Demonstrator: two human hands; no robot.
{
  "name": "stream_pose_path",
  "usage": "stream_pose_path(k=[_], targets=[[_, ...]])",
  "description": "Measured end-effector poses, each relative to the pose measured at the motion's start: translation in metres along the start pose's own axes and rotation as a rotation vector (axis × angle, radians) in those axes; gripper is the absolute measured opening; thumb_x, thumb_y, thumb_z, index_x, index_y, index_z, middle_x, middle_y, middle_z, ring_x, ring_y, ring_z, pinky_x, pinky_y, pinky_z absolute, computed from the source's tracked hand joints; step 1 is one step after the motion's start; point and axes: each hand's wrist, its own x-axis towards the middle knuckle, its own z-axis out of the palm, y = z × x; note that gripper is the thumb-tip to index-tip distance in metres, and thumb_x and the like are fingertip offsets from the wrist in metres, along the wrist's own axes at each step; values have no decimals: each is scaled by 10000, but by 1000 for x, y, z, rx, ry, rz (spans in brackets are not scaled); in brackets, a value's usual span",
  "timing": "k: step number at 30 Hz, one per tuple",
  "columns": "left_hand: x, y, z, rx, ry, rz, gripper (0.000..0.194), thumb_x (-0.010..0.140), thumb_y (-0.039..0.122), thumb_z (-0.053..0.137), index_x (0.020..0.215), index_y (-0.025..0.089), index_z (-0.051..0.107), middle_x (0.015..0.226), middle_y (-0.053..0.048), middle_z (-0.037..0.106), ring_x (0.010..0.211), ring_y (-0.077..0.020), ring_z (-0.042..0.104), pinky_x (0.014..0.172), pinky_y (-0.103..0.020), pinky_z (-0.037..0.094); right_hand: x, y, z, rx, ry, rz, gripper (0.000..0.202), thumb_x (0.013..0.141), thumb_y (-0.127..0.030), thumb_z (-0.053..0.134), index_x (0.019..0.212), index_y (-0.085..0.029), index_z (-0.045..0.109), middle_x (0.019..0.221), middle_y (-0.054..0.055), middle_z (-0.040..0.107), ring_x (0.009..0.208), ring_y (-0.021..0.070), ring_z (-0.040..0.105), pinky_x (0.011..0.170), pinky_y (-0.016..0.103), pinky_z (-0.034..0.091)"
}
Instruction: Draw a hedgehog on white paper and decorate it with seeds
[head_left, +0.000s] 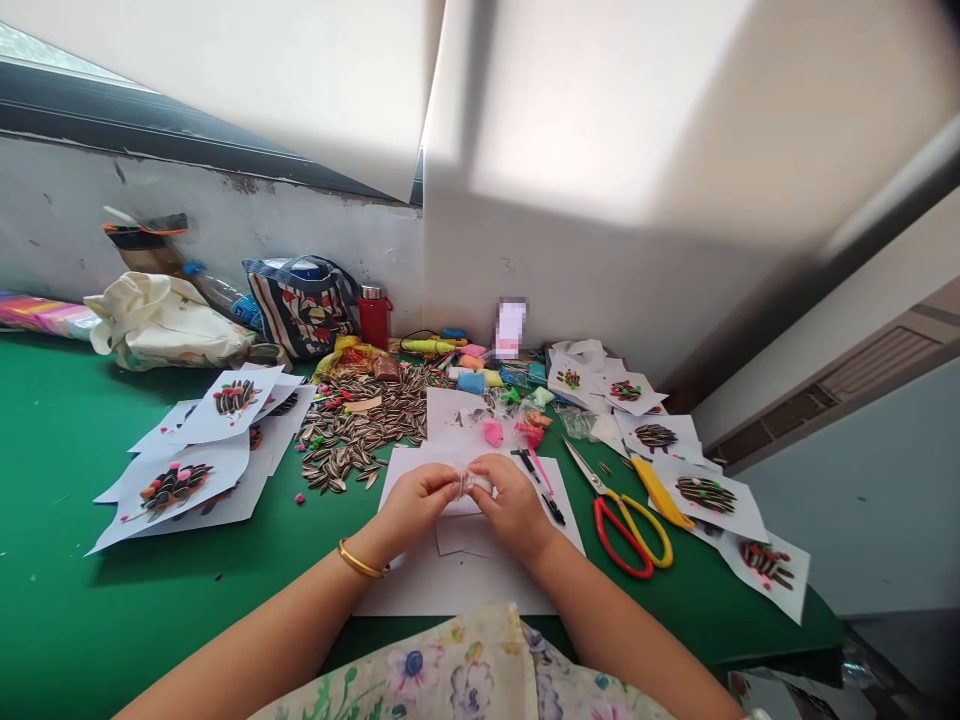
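Over white paper sheets (420, 580) in front of me, my left hand (421, 503) and my right hand (511, 503) meet with their fingertips together. Between them is a small white lump in clear plastic wrap (477, 484), pinched from both sides. Beyond the hands lie pink clay pieces (493, 432) on a sheet. Black pens (552, 505) rest right of my right hand. A heap of striped sunflower seeds (382, 415) spreads behind my left hand.
Scissors with red and yellow handles (630, 530) lie at right. Seed-decorated papers are stacked at left (180, 490) and lined up at right (720, 495). Bags (304, 305) and a red bottle (374, 318) stand against the wall on the green table (67, 440).
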Motion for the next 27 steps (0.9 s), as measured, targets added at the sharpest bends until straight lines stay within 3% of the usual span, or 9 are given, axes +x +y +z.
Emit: stream_pose_path(k=[4, 13, 27], targets=[[-1, 1, 3, 56, 8, 58, 209, 859, 348, 615, 957, 233, 760, 978, -51, 739, 924, -205, 661, 860, -319, 508, 0, 1, 1, 15, -9, -19, 158, 873, -208, 622, 1029, -218, 648, 1048, 83, 675, 1023, 222, 613, 911, 385, 497], [2, -1, -4, -166, 186, -123, 263, 758, 297, 667, 981, 181, 745, 1028, -67, 718, 796, -188, 676, 764, -327, 566, 7, 1, -7, 18, 19, 15, 243, 848, -277, 680, 1081, -232, 625, 1096, 88, 655, 1052, 241, 590, 936, 397, 479], [0, 0, -1, -188, 116, -130, 325, 728, 339, 707, 994, 154, 732, 934, -75, 736, 769, -189, 668, 747, -331, 553, 3, -4, -5, -127, -46, 29, 109, 836, -166, 561, 918, -207, 621, 891, 57, 664, 846, 214, 598, 766, 321, 466]])
